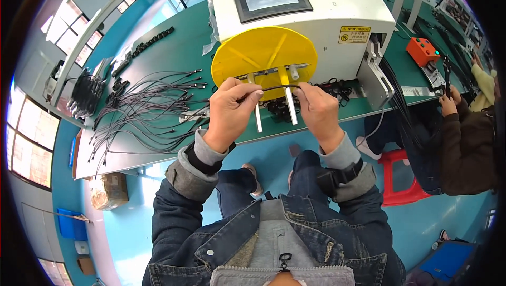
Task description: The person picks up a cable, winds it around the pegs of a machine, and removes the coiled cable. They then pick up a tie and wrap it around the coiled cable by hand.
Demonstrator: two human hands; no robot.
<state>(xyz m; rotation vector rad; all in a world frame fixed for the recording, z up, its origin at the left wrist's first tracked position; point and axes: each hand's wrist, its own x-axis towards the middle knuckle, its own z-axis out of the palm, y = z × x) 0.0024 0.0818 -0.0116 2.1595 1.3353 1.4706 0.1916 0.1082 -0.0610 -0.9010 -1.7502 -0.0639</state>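
A black cable (274,88) is stretched between my two hands, in front of a round yellow disc (247,49) on a white machine (337,17). My left hand (230,108) pinches the cable at its left, fingers closed. My right hand (319,109) grips it at the other side, thumb and fingers together. Two metal rods (291,108) stick out from the disc toward me, just below and behind the cable. To the left of my left hand, many loose cables (153,99) with small connectors lie fanned out on the green table (182,36).
Black cable coils (332,91) lie under the disc. A metal bracket (375,78) stands at the machine's right side. Further right are an orange control box (421,51), a red stool (395,178) and a seated co-worker (469,144) handling a black item. Bundled cables (87,94) sit at the table's left.
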